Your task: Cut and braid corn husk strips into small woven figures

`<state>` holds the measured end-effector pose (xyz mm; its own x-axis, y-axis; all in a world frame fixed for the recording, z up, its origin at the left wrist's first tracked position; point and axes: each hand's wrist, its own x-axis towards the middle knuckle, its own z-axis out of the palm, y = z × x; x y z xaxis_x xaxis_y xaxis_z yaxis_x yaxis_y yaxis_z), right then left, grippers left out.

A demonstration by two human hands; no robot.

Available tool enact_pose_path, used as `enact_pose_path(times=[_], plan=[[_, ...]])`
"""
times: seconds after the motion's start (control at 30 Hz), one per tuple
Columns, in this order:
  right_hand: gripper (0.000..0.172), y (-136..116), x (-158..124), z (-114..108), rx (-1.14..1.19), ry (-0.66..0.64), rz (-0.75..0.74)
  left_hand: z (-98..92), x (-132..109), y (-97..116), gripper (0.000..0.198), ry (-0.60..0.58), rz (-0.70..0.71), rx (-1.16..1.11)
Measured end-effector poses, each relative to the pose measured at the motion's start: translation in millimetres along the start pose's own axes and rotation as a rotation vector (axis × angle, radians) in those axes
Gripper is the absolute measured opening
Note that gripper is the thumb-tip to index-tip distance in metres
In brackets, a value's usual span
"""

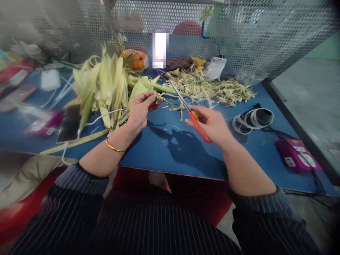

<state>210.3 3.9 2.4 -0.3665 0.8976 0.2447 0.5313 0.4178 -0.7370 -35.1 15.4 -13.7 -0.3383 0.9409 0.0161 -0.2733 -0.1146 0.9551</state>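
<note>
My left hand pinches a thin, knobbly strip that looks like braided corn husk between thumb and fingers; its end sticks out to the right. In my right hand is a pair of scissors with red and yellow handles. The blades point away and to the left, above the table and apart from the strip. Left of my left hand lies a heap of long, pale green corn husks. Small husk trimmings form a pile beyond the scissors.
A phone with a white cable lies at the left of the blue table. On the right are a cord-wrapped dark cylinder and a purple power strip. An orange packet sits by the perforated metal screen.
</note>
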Motion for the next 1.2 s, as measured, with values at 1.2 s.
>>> enact_pose_path(times=[1.2], plan=[[0.012,-12.1,-5.1,31.0,0.351,0.164,0.123,24.3,-53.3,-1.1,0.027,-0.46,-0.412,-0.055]])
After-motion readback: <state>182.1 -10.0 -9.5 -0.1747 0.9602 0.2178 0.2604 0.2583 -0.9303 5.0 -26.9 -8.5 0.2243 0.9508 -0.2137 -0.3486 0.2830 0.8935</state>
